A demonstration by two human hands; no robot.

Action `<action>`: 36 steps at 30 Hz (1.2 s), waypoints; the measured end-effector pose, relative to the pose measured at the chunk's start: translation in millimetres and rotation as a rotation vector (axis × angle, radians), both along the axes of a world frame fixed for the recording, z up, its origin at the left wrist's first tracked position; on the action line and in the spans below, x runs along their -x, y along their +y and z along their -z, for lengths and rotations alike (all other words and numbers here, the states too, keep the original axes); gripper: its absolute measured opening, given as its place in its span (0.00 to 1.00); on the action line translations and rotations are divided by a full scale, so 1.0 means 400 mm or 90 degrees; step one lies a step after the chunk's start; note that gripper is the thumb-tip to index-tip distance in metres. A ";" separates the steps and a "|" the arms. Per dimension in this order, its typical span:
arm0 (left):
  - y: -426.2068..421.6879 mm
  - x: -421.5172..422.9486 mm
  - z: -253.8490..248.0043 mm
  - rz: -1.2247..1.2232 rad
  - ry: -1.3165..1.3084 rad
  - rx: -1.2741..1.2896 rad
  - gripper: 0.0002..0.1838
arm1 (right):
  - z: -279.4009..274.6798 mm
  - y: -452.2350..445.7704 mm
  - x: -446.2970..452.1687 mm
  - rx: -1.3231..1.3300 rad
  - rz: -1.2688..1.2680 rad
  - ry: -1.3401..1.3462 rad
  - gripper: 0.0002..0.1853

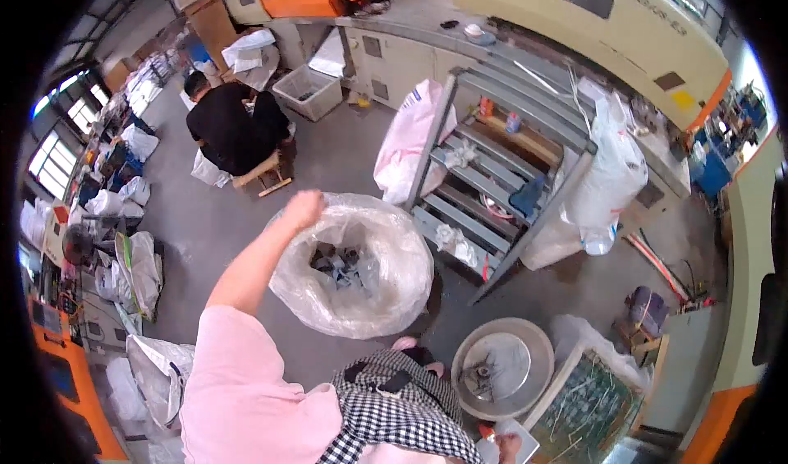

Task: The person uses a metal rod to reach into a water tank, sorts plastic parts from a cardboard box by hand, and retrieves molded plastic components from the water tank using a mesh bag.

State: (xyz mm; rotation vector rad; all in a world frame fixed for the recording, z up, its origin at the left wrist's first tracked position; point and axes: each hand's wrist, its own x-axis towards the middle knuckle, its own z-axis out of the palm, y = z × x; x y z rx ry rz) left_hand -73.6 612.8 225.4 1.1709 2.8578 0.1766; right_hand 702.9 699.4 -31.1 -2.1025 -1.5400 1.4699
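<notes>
My left hand (305, 208) is stretched forward at the far left rim of a big clear plastic bag (361, 312). Its fingers are curled closed; whether they grip the film or a small thing is hidden. Down inside the bag lie several small grey and dark pieces (341, 267). Low at the bottom edge, my right hand (509, 446) is partly cut off, with its fingers closed. Beside those fingers show a small red item (487, 433) and a white box-like surface (525, 435). A round metal basin (538, 341) with a few pieces in it stands just beyond that hand.
A wooden-framed tray (566, 369) of thin scraps stands right of the basin. Ahead is a grey metal rack (525, 164), flanked by white sacks (607, 168). A person in black (234, 131) sits on a low stool near a white crate (312, 90). Large machines line the back.
</notes>
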 end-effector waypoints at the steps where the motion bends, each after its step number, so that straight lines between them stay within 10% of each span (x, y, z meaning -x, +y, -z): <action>1: 0.015 -0.079 0.033 -0.004 -0.072 0.100 0.15 | -0.083 0.028 0.063 -0.005 -0.099 -0.097 0.11; 4: -0.019 -0.262 0.235 0.178 -0.284 0.350 0.15 | -0.024 0.011 0.114 0.124 0.069 0.201 0.15; 6: -0.093 -0.348 0.415 0.493 -0.256 0.329 0.17 | 0.062 -0.002 0.097 -0.015 -0.293 -0.071 0.18; 8: -0.094 -0.442 0.493 0.376 -0.459 0.598 0.28 | 0.022 -0.011 0.139 -0.055 -0.321 -0.096 0.20; 26: 0.209 -0.140 0.571 0.298 -0.364 0.242 0.18 | -0.056 0.234 0.466 -0.066 -0.235 -0.040 0.17; 31: 0.259 -0.149 0.689 0.012 -0.705 0.094 0.16 | -0.053 0.309 0.538 -0.144 -0.261 -0.043 0.18; 36: 0.337 -0.274 0.638 0.257 -0.476 0.339 0.19 | -0.058 0.414 0.551 -0.140 -0.232 -0.031 0.17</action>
